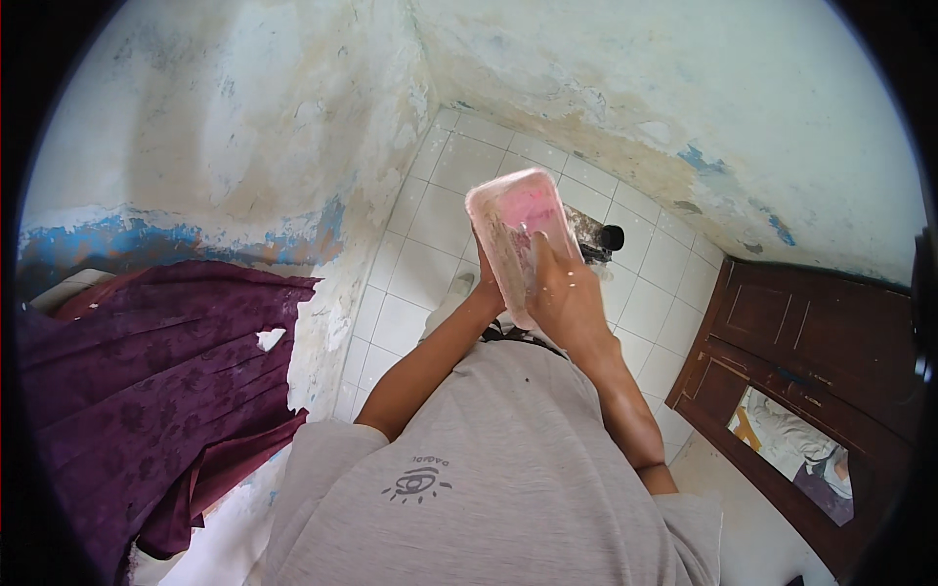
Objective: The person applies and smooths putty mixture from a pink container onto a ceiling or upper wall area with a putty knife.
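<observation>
One pink tray [535,207] sits gripped in the left hand [490,291], the right hand [567,301] over it, its grip unclear.

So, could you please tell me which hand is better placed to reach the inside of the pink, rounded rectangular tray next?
Likely the right hand: in this view it is over the smeared inside of the pink tray. The left hand, mostly hidden at the tray's left edge, apparently supports it.

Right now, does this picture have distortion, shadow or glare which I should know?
Head view: fisheye distortion curves the brown cabinet; head view: black vignetting frames the sides; head view: soft shadows darken the left wall; head view: glare whitens the pink container along its far rim.
</observation>
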`<action>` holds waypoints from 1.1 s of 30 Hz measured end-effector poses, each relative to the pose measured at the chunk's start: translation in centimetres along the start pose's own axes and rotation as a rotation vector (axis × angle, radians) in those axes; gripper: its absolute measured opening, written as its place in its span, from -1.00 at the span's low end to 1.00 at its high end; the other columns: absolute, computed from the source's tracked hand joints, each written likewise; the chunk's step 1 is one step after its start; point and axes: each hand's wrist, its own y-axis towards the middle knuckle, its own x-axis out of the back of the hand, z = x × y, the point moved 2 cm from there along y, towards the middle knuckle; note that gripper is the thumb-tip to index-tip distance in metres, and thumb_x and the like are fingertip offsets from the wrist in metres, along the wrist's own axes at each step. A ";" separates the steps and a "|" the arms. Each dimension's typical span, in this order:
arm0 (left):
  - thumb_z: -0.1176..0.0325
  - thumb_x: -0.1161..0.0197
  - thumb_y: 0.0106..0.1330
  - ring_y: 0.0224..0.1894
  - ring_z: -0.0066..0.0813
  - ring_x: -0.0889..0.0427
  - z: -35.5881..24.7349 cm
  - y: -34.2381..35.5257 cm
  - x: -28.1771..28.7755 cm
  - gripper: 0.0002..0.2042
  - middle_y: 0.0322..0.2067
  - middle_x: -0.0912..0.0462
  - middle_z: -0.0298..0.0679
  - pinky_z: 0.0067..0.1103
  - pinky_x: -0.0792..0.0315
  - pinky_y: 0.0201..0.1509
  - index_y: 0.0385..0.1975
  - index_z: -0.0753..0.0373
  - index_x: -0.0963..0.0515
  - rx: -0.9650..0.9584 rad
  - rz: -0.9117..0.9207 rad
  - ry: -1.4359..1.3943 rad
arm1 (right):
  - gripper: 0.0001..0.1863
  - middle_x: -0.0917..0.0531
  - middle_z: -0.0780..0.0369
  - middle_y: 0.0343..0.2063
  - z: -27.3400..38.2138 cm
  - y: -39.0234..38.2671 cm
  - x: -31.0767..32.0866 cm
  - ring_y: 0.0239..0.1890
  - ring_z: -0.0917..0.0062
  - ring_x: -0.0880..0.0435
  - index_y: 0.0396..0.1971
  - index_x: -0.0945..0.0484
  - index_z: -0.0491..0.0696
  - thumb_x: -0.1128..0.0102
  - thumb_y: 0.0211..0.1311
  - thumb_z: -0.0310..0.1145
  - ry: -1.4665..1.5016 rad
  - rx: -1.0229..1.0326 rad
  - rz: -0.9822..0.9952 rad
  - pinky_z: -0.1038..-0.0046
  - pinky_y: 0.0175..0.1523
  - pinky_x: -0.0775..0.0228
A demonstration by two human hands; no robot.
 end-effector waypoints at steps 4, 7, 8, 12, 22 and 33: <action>-0.38 0.28 0.39 0.22 -0.20 -0.46 0.8 0.4 1.8 -0.27 0.22 -0.42 -0.19 -0.21 -0.38 0.33 0.35 0.03 -0.23 0.026 0.097 -0.080 | -0.41 -0.65 -0.05 -0.44 -0.1 0.5 0.8 -0.43 0.06 -0.68 0.04 -0.43 -0.24 -0.25 -0.14 -0.60 -0.053 -0.141 -0.008 0.16 -0.33 -0.53; -0.15 0.19 0.47 0.20 -0.24 -0.47 1.5 0.8 3.5 -0.42 0.19 -0.43 -0.18 -0.27 -0.39 0.32 0.34 0.09 -0.24 0.017 0.106 -0.041 | -0.41 -0.66 -0.01 -0.46 0.1 0.6 0.5 -0.48 0.10 -0.68 0.04 -0.44 -0.23 -0.25 -0.14 -0.56 -0.136 -0.039 0.043 0.16 -0.38 -0.52; -0.06 0.16 0.51 0.20 -0.26 -0.46 1.7 1.1 4.1 -0.47 0.18 -0.44 -0.17 -0.29 -0.38 0.32 0.33 0.11 -0.24 0.030 0.087 -0.064 | -0.41 -0.66 -0.01 -0.46 0.1 0.6 0.4 -0.48 0.10 -0.68 0.04 -0.44 -0.23 -0.25 -0.14 -0.56 -0.154 -0.051 0.029 0.16 -0.38 -0.52; 0.01 0.11 0.53 0.18 -0.27 -0.47 2.2 1.5 4.9 -0.51 0.15 -0.45 -0.16 -0.32 -0.38 0.32 0.32 0.15 -0.25 0.088 0.075 -0.161 | -0.42 -0.67 0.04 -0.51 0.3 0.0 0.0 -0.54 0.13 -0.67 0.02 -0.47 -0.22 -0.28 -0.15 -0.51 -0.200 -0.107 0.051 0.18 -0.45 -0.50; -0.34 0.21 0.39 0.14 -0.22 -0.53 0.5 -0.1 0.3 -0.29 0.11 -0.51 -0.15 -0.23 -0.46 0.24 0.26 0.14 -0.33 0.022 0.164 -0.245 | -0.49 -0.67 0.09 -0.57 2.0 0.8 0.3 -0.59 0.14 -0.66 -0.03 -0.51 -0.23 -0.26 -0.12 -0.55 -0.228 -0.016 0.104 0.25 -0.51 -0.49; -0.32 0.27 0.42 0.26 -0.20 -0.42 -1.4 -0.6 1.3 -0.28 0.25 -0.38 -0.16 -0.20 -0.32 0.36 0.38 0.10 -0.19 0.102 0.274 -0.272 | -0.43 -0.67 0.02 -0.47 3.3 1.2 -1.8 -0.57 0.14 -0.66 0.00 -0.49 -0.11 -0.32 -0.17 -0.49 -0.218 -0.181 0.021 0.22 -0.50 -0.47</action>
